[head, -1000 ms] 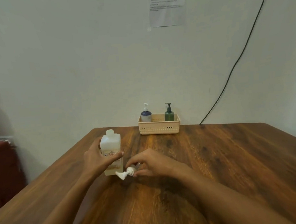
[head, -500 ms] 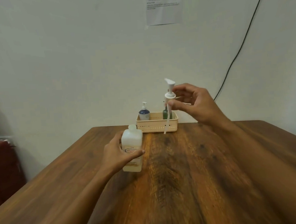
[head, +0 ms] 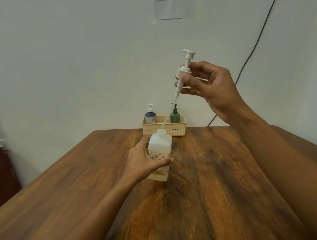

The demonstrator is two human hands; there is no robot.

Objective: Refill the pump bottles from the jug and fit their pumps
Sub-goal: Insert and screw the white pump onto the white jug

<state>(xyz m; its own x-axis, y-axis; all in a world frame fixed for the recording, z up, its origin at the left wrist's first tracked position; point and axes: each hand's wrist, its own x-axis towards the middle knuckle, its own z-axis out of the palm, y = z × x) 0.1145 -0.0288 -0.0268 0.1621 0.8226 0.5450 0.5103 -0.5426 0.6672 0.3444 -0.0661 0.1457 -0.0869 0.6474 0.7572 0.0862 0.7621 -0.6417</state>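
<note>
On the left half of the counter, grips the clear bottle with the left hand: thumb across the near, labelled face, fingers curled round the far side, base down on the wood, neck open and uncapped. Shows a yellowish tint low inside; cannot read the fill level. Has slid that bottle away from the body and toward the middle within the last second.

Behind it, against the wall, finds a cream basket with a blue bottle at its left end and a green bottle at its right, both with pumps already on.

Further right and well above, pinches the white pump at its collar in the right hand, thumb and first fingers clamped on it, the other fingers loosely curled. Had that pump lying on the counter just beside the bottle a second ago. Now holds it raised and tilted, head up and to the right, thin tube slanting down-left, tip just above the open neck and, as far as can be told, not yet inside.

Reads as the turn from picking up to fitting. Next calls for threading the tube into the neck, lowering the collar and screwing it down while the left hand steadies. Risks the bendy tube missing the narrow neck.

At far right, a black cable down the wall.
</note>
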